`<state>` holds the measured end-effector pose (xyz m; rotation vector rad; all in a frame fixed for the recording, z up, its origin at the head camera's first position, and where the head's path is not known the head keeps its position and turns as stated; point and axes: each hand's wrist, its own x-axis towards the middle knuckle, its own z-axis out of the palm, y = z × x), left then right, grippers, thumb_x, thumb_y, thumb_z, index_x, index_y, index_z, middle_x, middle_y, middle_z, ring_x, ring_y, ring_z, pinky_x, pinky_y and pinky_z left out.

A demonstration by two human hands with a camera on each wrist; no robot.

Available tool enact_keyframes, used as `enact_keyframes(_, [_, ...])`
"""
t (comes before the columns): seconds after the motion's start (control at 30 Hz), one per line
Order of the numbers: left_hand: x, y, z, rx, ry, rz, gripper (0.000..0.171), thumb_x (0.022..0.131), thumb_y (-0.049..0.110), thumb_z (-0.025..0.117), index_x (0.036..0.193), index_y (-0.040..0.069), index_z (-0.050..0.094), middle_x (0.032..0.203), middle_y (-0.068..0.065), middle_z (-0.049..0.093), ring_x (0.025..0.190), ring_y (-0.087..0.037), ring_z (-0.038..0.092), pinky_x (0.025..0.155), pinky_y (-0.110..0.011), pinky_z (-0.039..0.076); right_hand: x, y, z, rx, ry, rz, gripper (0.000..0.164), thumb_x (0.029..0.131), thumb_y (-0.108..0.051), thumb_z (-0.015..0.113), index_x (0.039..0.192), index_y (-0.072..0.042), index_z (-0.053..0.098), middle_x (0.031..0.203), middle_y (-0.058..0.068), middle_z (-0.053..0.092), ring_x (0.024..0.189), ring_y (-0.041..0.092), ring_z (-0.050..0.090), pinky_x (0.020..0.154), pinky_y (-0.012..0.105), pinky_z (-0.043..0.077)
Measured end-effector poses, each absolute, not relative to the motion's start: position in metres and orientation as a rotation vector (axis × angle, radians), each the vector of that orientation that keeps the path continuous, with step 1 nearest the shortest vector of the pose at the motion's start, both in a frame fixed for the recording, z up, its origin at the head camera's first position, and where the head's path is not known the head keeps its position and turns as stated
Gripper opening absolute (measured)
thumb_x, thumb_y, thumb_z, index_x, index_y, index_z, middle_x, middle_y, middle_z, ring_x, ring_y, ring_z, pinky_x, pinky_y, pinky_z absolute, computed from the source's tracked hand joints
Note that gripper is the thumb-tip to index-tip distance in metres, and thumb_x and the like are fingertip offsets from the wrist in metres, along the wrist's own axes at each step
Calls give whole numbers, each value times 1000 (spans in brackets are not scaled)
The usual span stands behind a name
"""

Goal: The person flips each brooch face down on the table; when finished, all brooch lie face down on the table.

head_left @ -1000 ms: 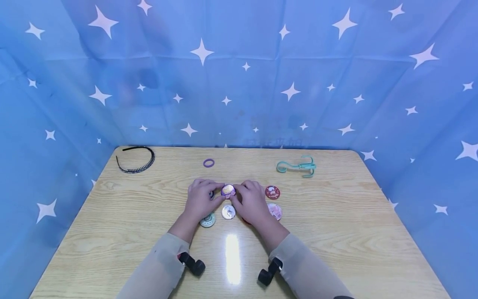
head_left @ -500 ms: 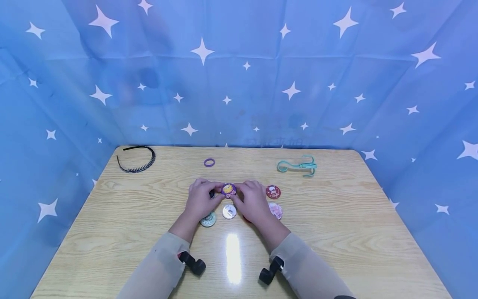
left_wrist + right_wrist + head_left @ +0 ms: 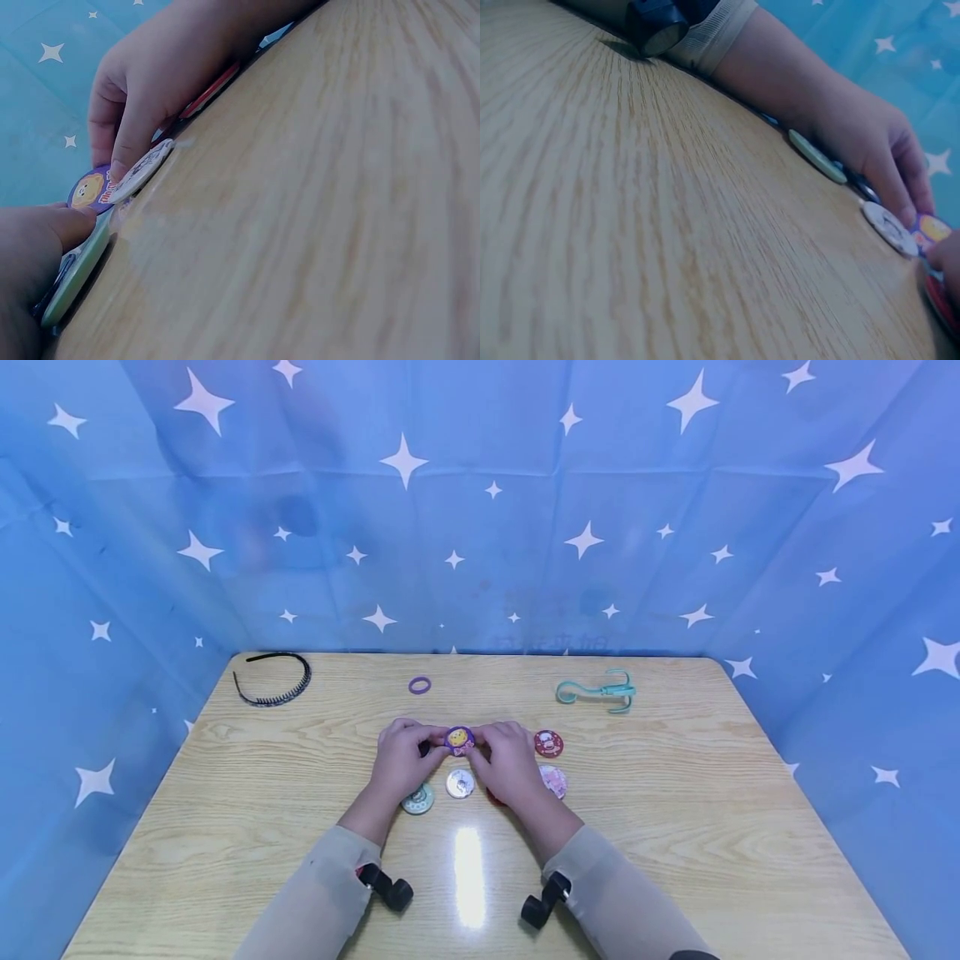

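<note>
A round purple button badge (image 3: 460, 740) with a yellow cartoon figure is between both hands. My left hand (image 3: 400, 760) holds its left edge with thumb and fingers, and my right hand (image 3: 506, 762) holds the right edge the same way. Just in front lies a white badge (image 3: 460, 783), which the left wrist view shows close beside the purple badge (image 3: 88, 189). A pale green badge (image 3: 417, 800) sits by the left wrist. Mostly hidden under the left hand is a dark badge (image 3: 425, 748); a red one (image 3: 495, 797) is partly covered by the right hand.
Right of the right hand lie a red badge (image 3: 548, 743) and a pink badge (image 3: 553, 782). Along the table's back are a black headband (image 3: 292, 692), a purple hair tie (image 3: 420, 685) and a teal hooked hanger (image 3: 600, 692). A starry blue curtain (image 3: 480, 585) hangs behind.
Glare has left the purple badge's face, so its yellow figure now shows plainly; its angle seems slightly changed. Both hands stay almost in place on its edges.
</note>
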<state>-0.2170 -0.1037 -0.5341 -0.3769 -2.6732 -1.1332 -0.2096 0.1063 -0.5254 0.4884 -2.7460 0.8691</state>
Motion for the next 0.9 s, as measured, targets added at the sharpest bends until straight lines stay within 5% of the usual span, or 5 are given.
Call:
enact_keyframes(0.47, [-216, -104, -533, -372, -2674, -1133, 21, 94, 20, 85, 116, 18, 84, 100, 3, 79, 108, -24, 58, 107, -53, 37, -211, 107, -525, 428, -2730, 1012, 18, 97, -22, 81, 115, -18, 79, 103, -7, 78, 116, 22, 60, 111, 50, 35])
enact_keyframes(0.9, [-216, -104, -533, -389, -2629, -1151, 20, 94, 17, 85, 113, 18, 84, 89, 7, 76, 101, -21, 57, 96, -46, 43, -210, 106, -523, 392, -2716, 1038, 16, 98, -20, 80, 114, -17, 79, 103, -8, 78, 114, 20, 62, 110, 48, 37])
